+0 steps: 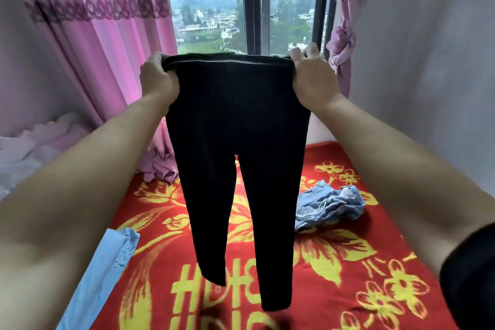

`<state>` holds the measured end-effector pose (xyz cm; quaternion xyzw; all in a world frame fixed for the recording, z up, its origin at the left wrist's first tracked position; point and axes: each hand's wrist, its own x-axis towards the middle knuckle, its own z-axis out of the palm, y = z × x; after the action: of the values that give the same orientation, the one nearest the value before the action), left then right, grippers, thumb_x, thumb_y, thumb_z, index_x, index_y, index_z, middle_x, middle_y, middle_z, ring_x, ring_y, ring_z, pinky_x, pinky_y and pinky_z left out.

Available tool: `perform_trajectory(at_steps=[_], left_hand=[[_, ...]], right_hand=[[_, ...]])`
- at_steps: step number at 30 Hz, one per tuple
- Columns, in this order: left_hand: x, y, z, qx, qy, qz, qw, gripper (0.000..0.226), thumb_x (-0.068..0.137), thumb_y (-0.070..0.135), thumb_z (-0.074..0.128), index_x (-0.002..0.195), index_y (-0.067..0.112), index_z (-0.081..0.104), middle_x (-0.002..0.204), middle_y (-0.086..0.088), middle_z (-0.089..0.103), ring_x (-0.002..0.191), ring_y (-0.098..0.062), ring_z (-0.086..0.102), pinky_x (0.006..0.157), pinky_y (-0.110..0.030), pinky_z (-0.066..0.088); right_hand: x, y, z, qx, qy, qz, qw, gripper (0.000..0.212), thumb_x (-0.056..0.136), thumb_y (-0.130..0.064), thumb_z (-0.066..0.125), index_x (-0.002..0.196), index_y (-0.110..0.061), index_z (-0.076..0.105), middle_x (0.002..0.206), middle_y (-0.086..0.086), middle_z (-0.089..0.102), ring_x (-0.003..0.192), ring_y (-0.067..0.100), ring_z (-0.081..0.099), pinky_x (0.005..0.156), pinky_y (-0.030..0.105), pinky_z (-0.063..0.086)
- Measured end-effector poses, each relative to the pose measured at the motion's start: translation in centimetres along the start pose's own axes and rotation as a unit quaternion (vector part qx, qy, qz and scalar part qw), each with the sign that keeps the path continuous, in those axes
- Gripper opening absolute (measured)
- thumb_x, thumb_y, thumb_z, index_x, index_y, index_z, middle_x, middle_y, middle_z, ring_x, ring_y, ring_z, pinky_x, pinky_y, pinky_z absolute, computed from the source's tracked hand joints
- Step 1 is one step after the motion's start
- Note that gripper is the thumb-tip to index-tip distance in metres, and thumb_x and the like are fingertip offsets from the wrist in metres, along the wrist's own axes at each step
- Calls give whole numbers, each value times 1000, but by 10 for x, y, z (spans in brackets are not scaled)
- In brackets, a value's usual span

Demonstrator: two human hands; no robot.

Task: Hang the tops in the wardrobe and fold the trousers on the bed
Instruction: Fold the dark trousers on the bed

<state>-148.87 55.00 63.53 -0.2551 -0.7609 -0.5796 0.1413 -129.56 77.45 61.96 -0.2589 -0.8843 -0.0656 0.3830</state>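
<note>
A pair of black trousers (238, 126) hangs in the air in front of me, waistband up and both legs dangling over the bed. My left hand (158, 78) grips the left end of the waistband. The right end is held by my right hand (310, 75). Both arms are stretched forward at chest height. A crumpled pair of light blue jeans (330, 205) lies on the red bed cover (334, 276) to the right of the hanging legs.
A light blue garment (107, 265) lies along the bed's left edge. Pink curtains (93, 35) hang at left, with a bunched lilac cloth (160, 166) at their foot. A window (251, 2) is straight ahead and a pale wall (428, 61) at right.
</note>
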Motion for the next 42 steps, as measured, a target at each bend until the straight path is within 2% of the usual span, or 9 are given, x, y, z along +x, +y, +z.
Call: perform_trajectory(at_steps=[5,10,15,22,27,31,36,39,42], left_hand=[[24,13,26,1,45,49,998,25,81,7,40,98,22,51,121,-15,59,94,-17,53,90,-32,50],[6,3,27,15,27,56,998,37,82,4,39,110,15,59,122,-15,56,105,-23,57,95,-31,49],[-64,-38,15,68,-8,50,996,37,83,0,43,113,12,61,115,-10,51,103,-23,52,91,-23,40],[-237,-146,-23,182,-123,91,971,31,84,-1,55,111,9,66,111,-15,60,106,-35,57,91,-40,44],[-360,-213,-51,345,-318,46,882,29,90,18,53,115,29,62,109,1,65,102,-29,62,74,-38,47],[-452,-251,-67,403,-417,36,814,24,91,21,51,112,30,60,108,2,67,99,-28,64,65,-33,40],[-554,-291,-80,403,-493,-4,772,30,93,17,50,120,28,55,114,3,65,104,-25,61,70,-34,45],[-604,-308,-85,425,-542,-21,724,36,92,17,50,127,26,51,120,1,61,110,-25,56,72,-34,39],[-648,-322,-84,451,-585,-40,673,33,93,21,52,126,22,50,126,-3,56,116,-27,52,84,-38,43]], right_hand=[[28,21,5,10,57,-22,998,33,98,-3,45,130,-7,50,127,21,47,105,39,57,68,36,40],[7,29,-1,-11,47,-37,998,33,100,-7,44,132,-7,50,125,20,48,108,38,55,73,43,51],[-62,24,6,-15,-7,-34,999,30,99,-9,47,129,-8,53,122,19,49,108,38,56,74,47,57],[-236,8,35,-16,-141,-6,990,27,95,-12,49,121,-10,58,116,17,51,104,38,54,69,47,54],[-382,-2,52,-39,-312,43,948,28,96,-13,47,123,-15,57,122,14,50,113,35,53,78,44,54],[-485,-10,55,-51,-420,71,903,26,94,-11,50,119,-15,57,119,11,50,112,33,54,76,42,51],[-596,-13,56,-50,-514,94,851,32,92,-8,51,123,-14,55,121,11,48,116,33,51,78,41,47],[-653,-13,55,-57,-565,92,818,33,93,-8,52,125,-14,53,121,10,47,113,32,50,77,39,46],[-701,-11,60,-58,-610,79,786,32,96,-14,54,128,-17,53,123,8,47,116,28,49,81,38,48]])
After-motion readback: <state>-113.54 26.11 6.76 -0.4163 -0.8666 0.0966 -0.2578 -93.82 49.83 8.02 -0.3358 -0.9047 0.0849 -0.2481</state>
